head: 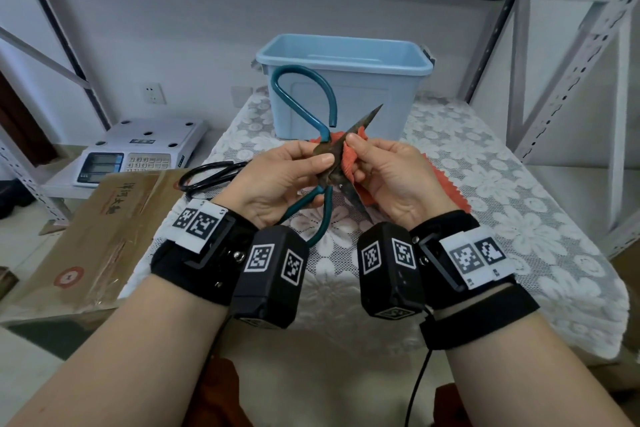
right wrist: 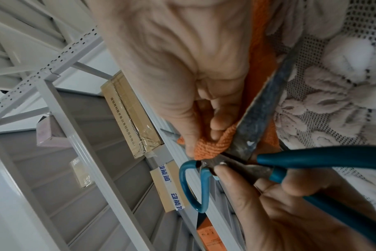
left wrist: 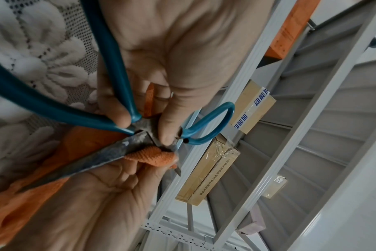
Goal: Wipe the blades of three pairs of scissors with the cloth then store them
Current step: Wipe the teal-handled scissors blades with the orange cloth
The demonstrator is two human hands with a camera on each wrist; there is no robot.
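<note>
Teal-handled scissors [head: 276,88] are held open above the lace-covered table, one dark blade pointing up and right, the other down. My left hand [head: 304,163] grips them at the pivot, thumb on top. My right hand [head: 360,156] pinches an orange cloth [head: 348,158] around the upper blade close to the pivot. The left wrist view shows the lower blade [left wrist: 92,161] and the bunched cloth [left wrist: 152,156] beside it. In the right wrist view the cloth [right wrist: 210,146] is pressed against the blade [right wrist: 264,101]. Black-handled scissors [head: 207,173] lie on the table behind my left hand.
An open light-blue plastic bin [head: 346,69] stands at the back of the table [head: 519,218]. A white scale [head: 138,149] sits on a low shelf to the left, with a flattened cardboard box [head: 104,229] leaning nearby. Grey shelf uprights flank both sides.
</note>
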